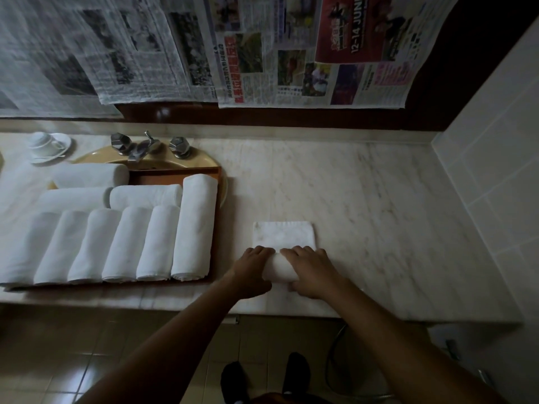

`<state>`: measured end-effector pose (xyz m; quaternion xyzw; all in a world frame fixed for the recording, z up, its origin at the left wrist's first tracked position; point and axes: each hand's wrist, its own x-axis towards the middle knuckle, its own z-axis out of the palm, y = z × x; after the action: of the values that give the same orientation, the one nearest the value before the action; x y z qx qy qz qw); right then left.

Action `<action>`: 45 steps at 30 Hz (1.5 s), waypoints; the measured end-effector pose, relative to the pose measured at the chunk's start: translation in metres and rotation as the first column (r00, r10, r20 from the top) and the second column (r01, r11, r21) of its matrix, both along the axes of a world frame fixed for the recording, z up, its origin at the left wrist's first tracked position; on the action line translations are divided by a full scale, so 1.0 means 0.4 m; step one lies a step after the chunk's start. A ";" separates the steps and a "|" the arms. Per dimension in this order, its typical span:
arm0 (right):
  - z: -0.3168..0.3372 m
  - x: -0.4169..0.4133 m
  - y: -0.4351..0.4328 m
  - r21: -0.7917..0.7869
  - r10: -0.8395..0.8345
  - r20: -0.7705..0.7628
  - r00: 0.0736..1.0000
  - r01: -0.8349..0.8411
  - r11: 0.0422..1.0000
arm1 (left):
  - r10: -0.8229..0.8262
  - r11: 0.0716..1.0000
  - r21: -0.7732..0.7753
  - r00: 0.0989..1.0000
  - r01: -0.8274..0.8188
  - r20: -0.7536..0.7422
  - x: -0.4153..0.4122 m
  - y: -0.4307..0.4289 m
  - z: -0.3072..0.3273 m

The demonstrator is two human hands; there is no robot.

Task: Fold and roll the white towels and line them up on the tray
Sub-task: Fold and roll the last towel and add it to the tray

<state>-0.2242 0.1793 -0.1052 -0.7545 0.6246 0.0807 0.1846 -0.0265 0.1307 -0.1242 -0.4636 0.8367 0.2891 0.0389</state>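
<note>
Bathroom (marble counter (364, 199), sink (204, 163), taps (144, 145))

— What are the rolled towels (119, 246) made of?
— Soft white cloth, matt, with a faint nap. The half-rolled towel (283, 234) is the same cloth.
— And the tray (163, 178)?
— It looks like wood, orange-brown, smooth with a low sheen.
— The counter (364, 214)?
— Pale veined stone, marble by its look, smooth and faintly polished.
— Does the tap (145, 147) shine?
— Yes: bright metal with faceted handles, very glossy. The basin (201, 163) looks like yellow glazed ceramic; the cup (42, 141) and saucer (63, 140) are white glazed ware.
— Behind them?
— Newspapers (145, 53), thin matt paper, slightly wrinkled, over a dark glossy panel (262, 115). The wall tiles (495, 141) are pale and smooth; the floor tiles (73, 360) are glossy.
</note>
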 end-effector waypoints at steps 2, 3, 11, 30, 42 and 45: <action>0.008 0.001 0.005 0.071 0.000 0.016 1.000 -0.002 0.997 | -0.013 1.000 0.023 1.000 0.013 0.020 0.001 0.010 0.004; 0.012 0.003 0.014 0.102 0.008 0.023 1.000 -0.010 0.995 | -0.031 0.999 0.031 0.999 0.030 0.027 0.005 0.025 0.001; -0.004 -0.023 0.153 0.110 -0.365 0.482 0.797 0.358 0.927 | -0.081 0.996 0.021 0.993 0.083 -0.086 0.070 0.105 -0.003; -0.036 -0.020 0.208 0.167 -0.713 0.538 0.450 0.772 0.613 | 0.057 0.998 0.018 0.989 -0.055 -0.139 0.053 0.138 -0.041; -0.013 -0.004 0.221 -0.222 -0.275 0.313 0.909 0.351 0.910 | 0.019 1.000 0.011 0.995 -0.018 -0.096 0.047 0.123 -0.036; -0.065 -0.005 0.217 -0.222 -0.051 0.118 0.992 0.076 0.972 | -0.028 1.000 -0.014 0.998 0.027 -0.063 0.049 0.111 -0.032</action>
<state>-0.2261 0.2659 -0.1313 -0.7535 0.6423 -0.0392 0.1346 -0.0068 0.1750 -0.1370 -0.4429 0.8457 0.2975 0.0132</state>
